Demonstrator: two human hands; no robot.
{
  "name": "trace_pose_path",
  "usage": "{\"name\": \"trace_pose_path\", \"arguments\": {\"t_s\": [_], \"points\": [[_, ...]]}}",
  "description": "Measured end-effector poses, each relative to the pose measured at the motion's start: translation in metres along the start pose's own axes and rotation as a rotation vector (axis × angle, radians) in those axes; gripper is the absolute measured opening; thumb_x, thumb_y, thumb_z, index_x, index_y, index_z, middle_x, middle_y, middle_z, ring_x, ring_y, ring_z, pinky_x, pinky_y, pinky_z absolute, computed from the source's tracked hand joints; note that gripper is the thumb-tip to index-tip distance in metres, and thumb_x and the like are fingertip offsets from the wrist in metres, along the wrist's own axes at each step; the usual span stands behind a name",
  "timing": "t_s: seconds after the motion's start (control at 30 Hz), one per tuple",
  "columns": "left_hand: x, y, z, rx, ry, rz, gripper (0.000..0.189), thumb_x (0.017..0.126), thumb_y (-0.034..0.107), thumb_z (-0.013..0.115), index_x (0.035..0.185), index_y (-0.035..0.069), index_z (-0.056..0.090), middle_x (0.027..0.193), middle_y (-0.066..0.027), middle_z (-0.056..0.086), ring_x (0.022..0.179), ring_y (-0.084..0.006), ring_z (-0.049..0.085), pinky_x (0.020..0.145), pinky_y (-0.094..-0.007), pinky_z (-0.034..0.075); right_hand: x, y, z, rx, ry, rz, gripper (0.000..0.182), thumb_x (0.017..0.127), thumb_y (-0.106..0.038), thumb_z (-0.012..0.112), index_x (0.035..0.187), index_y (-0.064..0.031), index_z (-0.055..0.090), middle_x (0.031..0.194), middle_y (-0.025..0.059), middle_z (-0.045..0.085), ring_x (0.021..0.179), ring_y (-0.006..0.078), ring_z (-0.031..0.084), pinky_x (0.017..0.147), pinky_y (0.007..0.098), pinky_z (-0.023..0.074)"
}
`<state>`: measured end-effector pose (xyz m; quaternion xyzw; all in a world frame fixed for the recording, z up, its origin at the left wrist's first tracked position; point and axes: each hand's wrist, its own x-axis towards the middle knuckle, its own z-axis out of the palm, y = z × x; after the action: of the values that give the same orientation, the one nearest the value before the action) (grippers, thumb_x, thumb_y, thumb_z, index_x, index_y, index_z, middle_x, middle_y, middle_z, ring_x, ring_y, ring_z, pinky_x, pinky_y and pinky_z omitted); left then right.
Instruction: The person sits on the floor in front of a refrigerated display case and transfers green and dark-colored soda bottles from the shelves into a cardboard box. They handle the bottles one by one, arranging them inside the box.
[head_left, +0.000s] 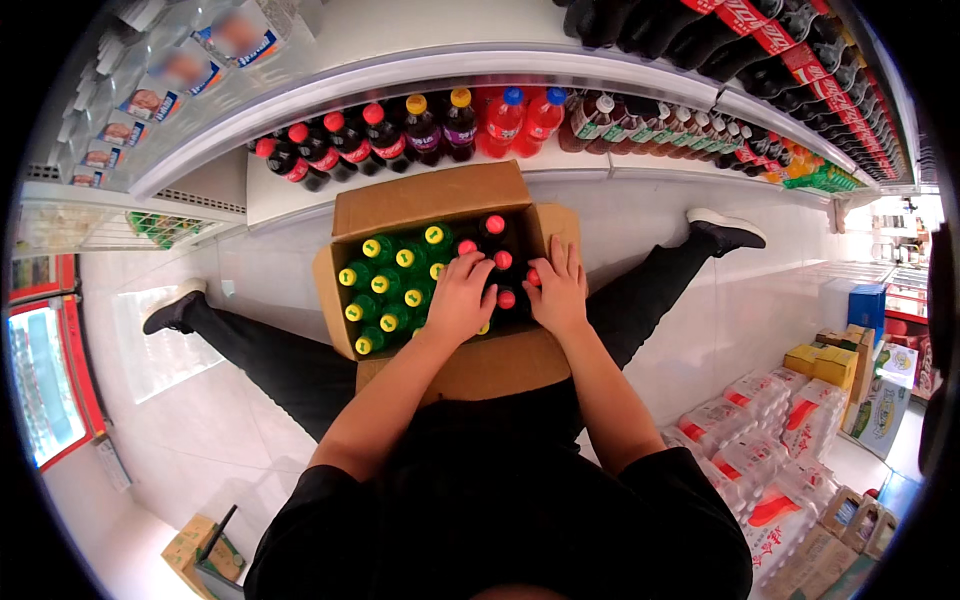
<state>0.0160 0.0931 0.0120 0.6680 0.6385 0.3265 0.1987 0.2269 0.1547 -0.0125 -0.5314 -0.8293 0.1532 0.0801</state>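
Observation:
An open cardboard carton (431, 196) sits on the floor between my spread legs. Upright green bottles with yellow caps (380, 284) fill its left and middle part. Dark cola bottles with red caps (503, 259) stand toward the right end. My left hand (459, 298) reaches over the middle of the carton, its fingertips at a red cap (466, 247); its grip below is hidden. At the right end, thumb and forefinger of my right hand (559, 294) are around another red cap (534, 277), while its other fingers lie against the right flap (559, 221).
Ahead, a low shelf (262, 196) holds cola, purple-labelled, red-drink and other bottles under an overhanging shelf edge (465, 63). Shrink-wrapped bottle packs (757, 450) and cartons (885, 409) stand to the right. A red-framed glass-door cooler (52, 382) is at far left.

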Motion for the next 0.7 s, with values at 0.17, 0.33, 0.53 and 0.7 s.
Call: {"name": "trace_pose_path", "arguments": {"t_s": [0.17,0.33,0.53,0.7], "points": [[-0.012,0.006,0.019,0.157,-0.083,0.066,0.062,0.089,0.027,0.076,0.145,0.009,0.056,0.143,-0.0214,0.053,0.131,-0.0430,0.053,0.110,-0.0545,0.045,0.000,-0.002,-0.005,0.015,-0.194,0.124,0.044,0.092,-0.031,0.075,0.130,-0.0142,0.063,0.170,0.0245,0.028,0.154,0.0532,0.029,0.116,0.0703,0.0349],[-0.017,0.006,0.018,0.232,-0.085,0.142,0.055,0.096,0.030,0.069,0.144,0.006,0.056,0.141,-0.0242,0.054,0.132,-0.0435,0.053,0.112,-0.0556,0.043,0.039,-0.004,-0.047,-0.022,-0.415,0.164,0.049,0.092,-0.040,0.076,0.130,-0.0110,0.066,0.144,0.0242,0.058,0.133,0.0440,0.058,0.103,0.0576,0.0499],[-0.025,0.001,0.022,0.261,-0.054,0.164,0.048,0.096,0.033,0.066,0.134,0.004,0.062,0.137,-0.0200,0.060,0.129,-0.0393,0.055,0.109,-0.0548,0.046,0.132,-0.073,-0.212,0.364,0.607,-0.110,0.042,0.089,-0.010,0.076,0.129,-0.0010,0.066,0.120,0.0201,0.068,0.083,0.0275,0.070,0.083,0.0429,0.0572],[-0.025,0.002,0.022,0.253,-0.090,0.151,0.043,0.094,0.033,0.067,0.127,0.005,0.064,0.131,-0.0165,0.061,0.125,-0.0377,0.057,0.101,-0.0516,0.050,0.214,-0.117,-0.342,-0.108,1.158,-0.399,0.047,0.090,-0.014,0.078,0.133,-0.0019,0.063,0.123,0.0187,0.069,0.083,0.0229,0.071,0.079,0.0351,0.0577]]}}
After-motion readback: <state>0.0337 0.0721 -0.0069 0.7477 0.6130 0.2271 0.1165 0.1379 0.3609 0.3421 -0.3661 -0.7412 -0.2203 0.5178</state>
